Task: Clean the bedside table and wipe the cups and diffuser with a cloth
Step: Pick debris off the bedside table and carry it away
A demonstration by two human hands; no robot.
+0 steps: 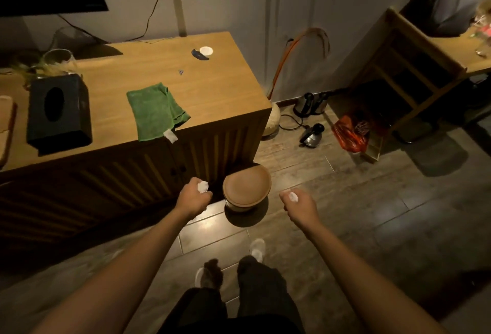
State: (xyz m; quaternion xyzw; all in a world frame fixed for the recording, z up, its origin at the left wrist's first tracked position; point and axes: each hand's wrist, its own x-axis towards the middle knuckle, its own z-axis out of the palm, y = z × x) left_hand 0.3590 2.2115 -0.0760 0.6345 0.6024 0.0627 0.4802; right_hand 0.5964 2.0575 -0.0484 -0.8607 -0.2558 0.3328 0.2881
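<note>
A green cloth (pixel 156 110) lies on the wooden cabinet top (pixel 218 86), its tagged corner hanging over the front edge. My left hand (pixel 195 196) is closed around a crumpled white wad of paper (pixel 202 187), low in front of the cabinet doors. My right hand (pixel 296 202) is closed around another small white wad (pixel 293 196). Between the two hands a round wooden lidded bin (pixel 246 187) stands on the floor. A small white disc (pixel 206 50) beside a dark curved piece (pixel 199 55) and a tiny grey scrap (pixel 181 72) sit farther back on the top.
A black tissue box (pixel 57 111) and a glass vase (pixel 59 61) stand at the cabinet's left. Two kettles (pixel 309 121), cables and a red bag (pixel 349 131) lie on the floor to the right, near a wooden rack (pixel 403 67). My feet (pixel 233 262) are below.
</note>
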